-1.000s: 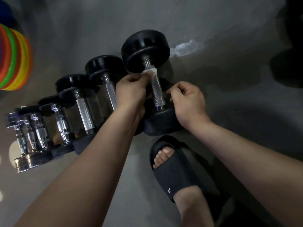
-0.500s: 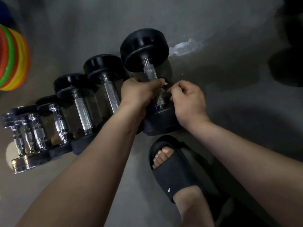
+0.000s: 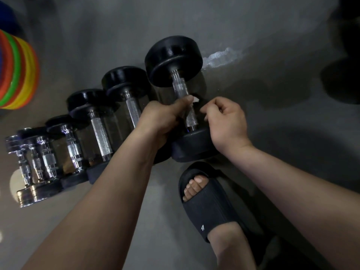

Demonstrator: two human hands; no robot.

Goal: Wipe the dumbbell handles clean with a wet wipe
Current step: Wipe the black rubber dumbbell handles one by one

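Hazard: wet wipe [image 3: 195,99] slipping off knurling; your left hand [image 3: 161,117] fingers clamp it round the handle [image 3: 180,86]; right hand [image 3: 226,119] fingers curled, contents unclear

- Dumbbells [image 3: 183,102]: seven in the row, I think; the small chrome ones at its left end blur together.
- Hands: two, left hand [image 3: 157,121] and right hand [image 3: 226,123].
- Wet wipe [image 3: 195,99]: one.
- Slipper [image 3: 210,207]: one.

Dim grey concrete floor [image 3: 97,45], pale scuff [image 3: 220,56], deep shadows

dim, soft shadows, blurred warped edges
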